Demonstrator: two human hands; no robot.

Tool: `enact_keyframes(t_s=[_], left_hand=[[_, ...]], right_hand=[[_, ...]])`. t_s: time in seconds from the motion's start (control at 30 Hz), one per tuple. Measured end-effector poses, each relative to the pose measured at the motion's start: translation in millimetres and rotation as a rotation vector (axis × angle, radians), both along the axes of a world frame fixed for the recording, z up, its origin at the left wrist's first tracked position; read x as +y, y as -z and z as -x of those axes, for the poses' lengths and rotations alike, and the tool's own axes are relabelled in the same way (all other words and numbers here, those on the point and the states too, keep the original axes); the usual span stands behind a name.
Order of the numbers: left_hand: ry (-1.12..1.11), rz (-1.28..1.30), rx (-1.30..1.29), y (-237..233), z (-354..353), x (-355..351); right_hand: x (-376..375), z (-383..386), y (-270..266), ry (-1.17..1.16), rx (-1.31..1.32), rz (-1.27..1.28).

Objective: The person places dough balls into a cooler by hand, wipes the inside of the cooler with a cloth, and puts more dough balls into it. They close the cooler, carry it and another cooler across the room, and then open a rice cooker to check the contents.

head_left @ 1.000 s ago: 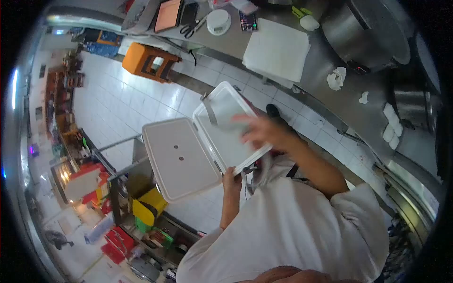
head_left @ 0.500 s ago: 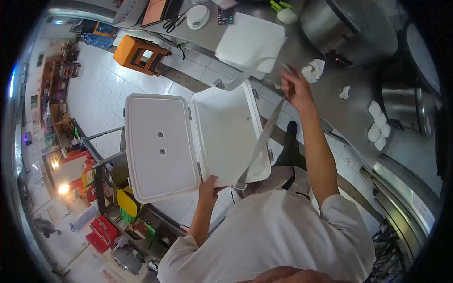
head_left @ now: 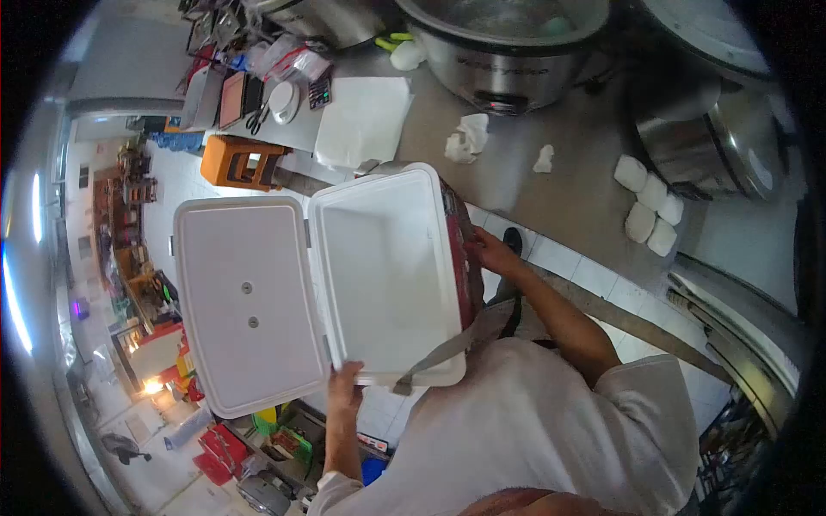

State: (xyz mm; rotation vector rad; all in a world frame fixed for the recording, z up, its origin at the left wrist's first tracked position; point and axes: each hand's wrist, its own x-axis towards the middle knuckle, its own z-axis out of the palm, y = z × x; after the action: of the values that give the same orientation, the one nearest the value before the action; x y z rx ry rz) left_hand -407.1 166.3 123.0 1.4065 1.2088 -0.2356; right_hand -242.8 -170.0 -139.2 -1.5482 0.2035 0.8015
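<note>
A cooler box (head_left: 387,284) with a white interior and red outer side is tipped toward me in front of my body, its inside bare. Its white lid (head_left: 249,344) hangs wide open on the left, hinged to the box. My left hand (head_left: 346,384) grips the near rim by the lower hinge. On the box's right side, my right hand (head_left: 492,251) holds the red wall, with some fingertips hidden. A grey strap (head_left: 439,354) runs from the near rim around the right side toward my body.
A steel counter (head_left: 533,206) along the far right side bears pots, a rice cooker (head_left: 508,69), white paper sheets (head_left: 366,120), crumpled tissue (head_left: 467,138) and several white rounded pieces (head_left: 650,202). An orange stool (head_left: 241,162) stands on the floor beyond the lid.
My right hand has let go of the raised strap and come down to the box's side. The strap now hangs lower. The box sits further left in view as the camera turned.
</note>
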Motion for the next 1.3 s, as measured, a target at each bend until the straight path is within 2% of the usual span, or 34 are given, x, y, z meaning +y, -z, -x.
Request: enact_keyframes(t_s=[0.03,0.1,0.13,0.2,0.23,0.27,0.37,0.4,0.47,0.5,0.57,0.6,0.63,0.67,0.73,0.83,0.9,0.97,1.03,1.1,1.17,1.23,1.3], left_hand=[[0.004,-0.067,-0.001,-8.4,-3.3,-0.4],[0.128,-0.162,-0.053,-8.8,10.3,32.7],[0.123,-0.172,0.063,-34.4,-5.9,24.9],[0.162,-0.182,0.19,-84.6,-19.7,27.9],[0.189,-0.156,0.15,-90.2,-29.4,24.0],[0.216,-0.129,0.109,-97.1,-41.5,16.4],[0.232,-0.05,-0.056,-96.6,-65.2,-18.5],[0.269,-0.048,-0.078,-89.1,-69.4,-21.6],[0.376,-0.09,-0.089,-61.6,-67.6,2.7],[0.407,-0.092,-0.038,-61.1,-77.4,1.2],[0.453,-0.17,0.065,-70.3,-96.6,-19.7],[0.475,-0.24,0.115,-76.7,-106.0,-34.9],[0.506,-0.219,0.141,-70.0,-114.8,-31.2],[0.527,-0.193,0.163,-56.2,-121.2,-20.2],[0.565,-0.175,0.192,-58.1,-119.2,-22.7],[0.501,-0.101,0.163,-70.0,-139.4,-62.9],[0.548,-0.074,0.12,-67.8,-146.4,-65.9],[0.566,0.019,0.047,-50.0,-150.0,-53.0],[0.613,0.093,0.029,-39.6,-158.4,-47.4],[0.689,0.107,0.091,-46.0,-170.7,-50.7],[0.683,0.146,0.013,-29.3,-169.7,-45.1],[0.672,0.185,-0.016,-19.4,-167.6,-36.3],[0.668,0.234,-0.033,-15.6,-174.3,-34.5]], right_hand=[[-4.2,0.7,-17.4,0.093,0.111,-0.152],[-20.9,5.1,-61.5,0.075,0.01,-0.288],[-31.2,4.9,-83.2,0.073,-0.041,-0.349],[-43.5,9.1,-131.8,0.118,0.03,-0.24],[-52.4,9.4,-143.6,0.152,0.058,-0.174],[-62.8,11.8,-143.6,0.18,-0.109,-0.278],[-107.7,21.2,-169.7,0.11,-0.139,-0.256],[-117.7,34.2,-138.7,0.192,-0.163,-0.334],[-181.6,34.0,-129.6,0.022,-0.01,-0.106],[-210.8,36.1,-93.8,0.224,-0.189,0.116],[-254.4,40.5,-104.0,0.628,-0.409,1.028],[-283.9,44.3,-68.9,0.631,-0.353,1.221],[-298.5,39.3,-55.9,0.63,-0.302,1.416],[-309.0,38.9,-43.2,0.618,-0.251,1.452],[-298.7,40.6,-53.1,0.541,-0.133,1.494],[-315.3,45.1,14.6,0.503,-0.243,1.569],[-305.9,34.9,-32.4,0.508,-0.112,1.378],[-335.9,43.3,8.0,0.692,-0.103,0.986],[-343.9,43.1,0.6,0.953,-0.051,0.476],[-321.7,46.4,-82.0,1.232,0.043,-0.189],[-269.2,38.9,-207.2,1.116,-0.314,-0.107],[-198.9,16.3,-321.3,0.748,-0.645,0.138],[-148.3,-17.8,-364.1,0.122,-0.694,0.344]])
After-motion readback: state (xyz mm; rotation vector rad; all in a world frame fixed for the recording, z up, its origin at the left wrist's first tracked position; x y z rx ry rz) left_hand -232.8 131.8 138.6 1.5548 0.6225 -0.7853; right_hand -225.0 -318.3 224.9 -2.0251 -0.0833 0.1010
